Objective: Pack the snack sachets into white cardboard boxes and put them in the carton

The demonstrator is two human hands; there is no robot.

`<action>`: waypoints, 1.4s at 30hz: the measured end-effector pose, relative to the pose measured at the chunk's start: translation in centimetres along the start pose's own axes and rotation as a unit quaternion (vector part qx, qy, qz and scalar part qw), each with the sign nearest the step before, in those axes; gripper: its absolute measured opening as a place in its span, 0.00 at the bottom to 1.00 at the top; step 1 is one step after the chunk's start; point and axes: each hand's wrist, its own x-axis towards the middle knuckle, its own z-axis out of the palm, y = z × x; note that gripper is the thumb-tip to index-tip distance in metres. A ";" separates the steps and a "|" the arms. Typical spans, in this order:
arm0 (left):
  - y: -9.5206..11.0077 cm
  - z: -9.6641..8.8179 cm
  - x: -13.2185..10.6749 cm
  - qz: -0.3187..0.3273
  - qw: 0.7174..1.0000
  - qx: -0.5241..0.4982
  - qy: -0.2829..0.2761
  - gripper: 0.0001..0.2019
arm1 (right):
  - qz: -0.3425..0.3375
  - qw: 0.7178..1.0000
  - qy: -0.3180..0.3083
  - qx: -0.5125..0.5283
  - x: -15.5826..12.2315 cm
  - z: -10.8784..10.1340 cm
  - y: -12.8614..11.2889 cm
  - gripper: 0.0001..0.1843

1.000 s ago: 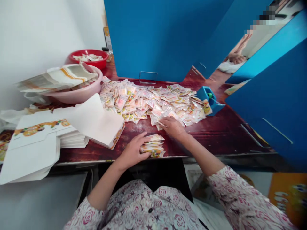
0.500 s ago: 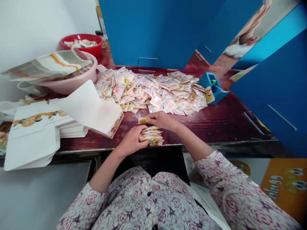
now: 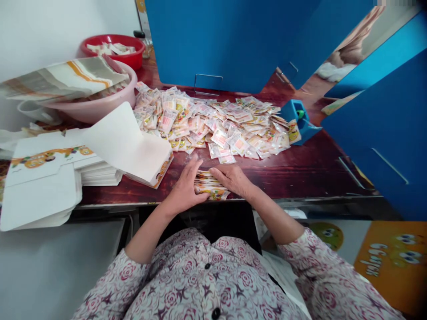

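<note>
A stack of small printed sachets (image 3: 211,186) stands at the table's front edge, between my two hands. My left hand (image 3: 187,184) is curved round the stack's left side, with the thumb along its near end. On the right and far side, my right hand (image 3: 233,179) presses against the stack, its fingers partly hidden. Just beyond lies a broad heap of loose sachets (image 3: 213,124), some showing pink labels and others yellow cartoon print. One clear-faced sachet (image 3: 227,158) rests at the heap's near edge.
White folded cartons (image 3: 43,186) and an open white box (image 3: 147,160) lie to the left. Behind them are a pink basin (image 3: 90,109) under a striped cloth and a red basin (image 3: 136,58). A blue tape dispenser (image 3: 296,118) stands right; blue panels (image 3: 216,40) rise behind.
My right hand has brought a single sachet down to the stack and now presses at its far right side. My left hand's fingers have straightened and reach further along the stack.
</note>
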 end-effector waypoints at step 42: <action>0.3 -0.3 0.4 -0.049 0.997 -0.040 -0.055 0.50 | 0.173 0.950 0.099 -0.242 8.8 -4.0 5.1 0.23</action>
